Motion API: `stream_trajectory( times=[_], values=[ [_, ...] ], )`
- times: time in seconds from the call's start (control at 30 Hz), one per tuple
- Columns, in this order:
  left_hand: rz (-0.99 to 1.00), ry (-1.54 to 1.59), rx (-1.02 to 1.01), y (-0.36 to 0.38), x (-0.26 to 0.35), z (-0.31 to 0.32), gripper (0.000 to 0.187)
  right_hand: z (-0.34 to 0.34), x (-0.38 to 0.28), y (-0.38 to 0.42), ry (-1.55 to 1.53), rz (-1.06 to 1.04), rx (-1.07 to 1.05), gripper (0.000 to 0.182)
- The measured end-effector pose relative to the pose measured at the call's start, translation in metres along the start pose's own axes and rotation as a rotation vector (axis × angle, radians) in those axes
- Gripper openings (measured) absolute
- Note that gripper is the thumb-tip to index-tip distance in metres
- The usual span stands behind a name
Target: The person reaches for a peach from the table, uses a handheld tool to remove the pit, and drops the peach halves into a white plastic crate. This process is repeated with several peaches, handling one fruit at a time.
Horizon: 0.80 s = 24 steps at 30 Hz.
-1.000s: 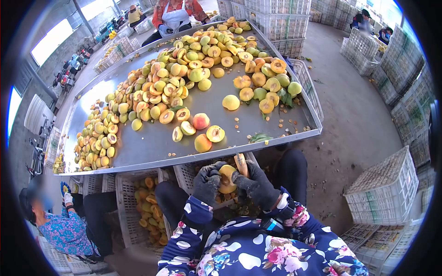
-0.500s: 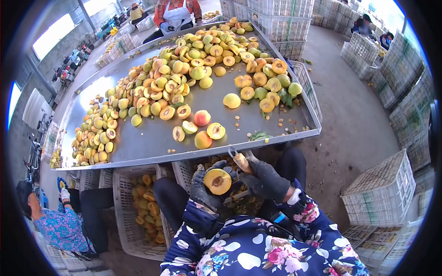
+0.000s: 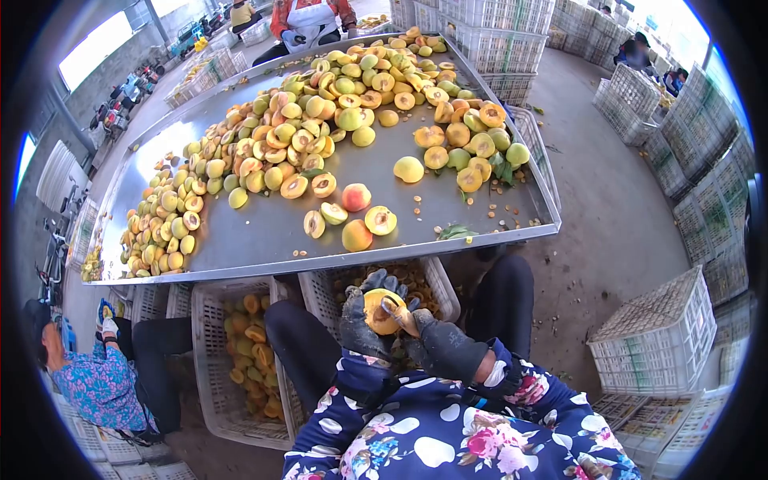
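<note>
In a dark glove, my left hand [image 3: 362, 324] is closed round a yellow peach half [image 3: 378, 314], its cut face upward. My right hand [image 3: 444, 344], also in a dark glove, grips a pitting tool [image 3: 406, 322] with a tan handle and a curved metal loop. That loop lies against the cut face, over the middle of the peach half. Both hands are above a crate [image 3: 444, 290] of peach pieces, just below the metal table's near edge. Whole and halved peaches [image 3: 356, 198] lie closest to them on the table.
The metal table [image 3: 264, 240] bears a large heap of peaches [image 3: 280, 136], plus loose pits and leaves. A crate of peach halves [image 3: 200, 368] stands to my left. A co-worker [image 3: 104, 384] sits beyond it, another person [image 3: 312, 20] across the table. Crates [image 3: 656, 328] stand right.
My right hand has moved left and down, bringing the pitting tool's loop from above onto the peach half. The left hand still holds the half. The view has shifted slightly.
</note>
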<state>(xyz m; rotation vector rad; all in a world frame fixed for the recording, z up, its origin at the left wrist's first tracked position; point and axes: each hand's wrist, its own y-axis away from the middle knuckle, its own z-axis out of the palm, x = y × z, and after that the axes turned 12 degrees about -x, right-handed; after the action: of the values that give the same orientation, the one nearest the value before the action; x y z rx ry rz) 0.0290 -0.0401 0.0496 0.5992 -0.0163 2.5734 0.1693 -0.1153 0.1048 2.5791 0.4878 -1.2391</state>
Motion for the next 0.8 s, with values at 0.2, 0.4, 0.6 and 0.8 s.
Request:
stream_trajectory(
  times=[0.2,0.4,0.6,0.8],
  values=[
    [0.074,0.131,-0.283,-0.001,-0.005,-0.008,0.044,0.017,0.017,-0.007,0.101,0.044,-0.073,0.044],
    [0.160,-0.286,-0.049,-0.004,-0.012,-0.013,0.042,0.037,0.038,-0.012,0.039,-0.004,-0.089,0.051],
    [0.078,-0.272,0.119,-0.003,-0.003,0.007,0.047,0.031,0.025,-0.015,-0.131,0.056,-0.173,0.031],
    [-0.060,-0.487,-0.045,-0.010,0.012,-0.022,0.044,0.022,0.017,-0.021,-0.049,0.115,-0.257,0.034]
  ],
)
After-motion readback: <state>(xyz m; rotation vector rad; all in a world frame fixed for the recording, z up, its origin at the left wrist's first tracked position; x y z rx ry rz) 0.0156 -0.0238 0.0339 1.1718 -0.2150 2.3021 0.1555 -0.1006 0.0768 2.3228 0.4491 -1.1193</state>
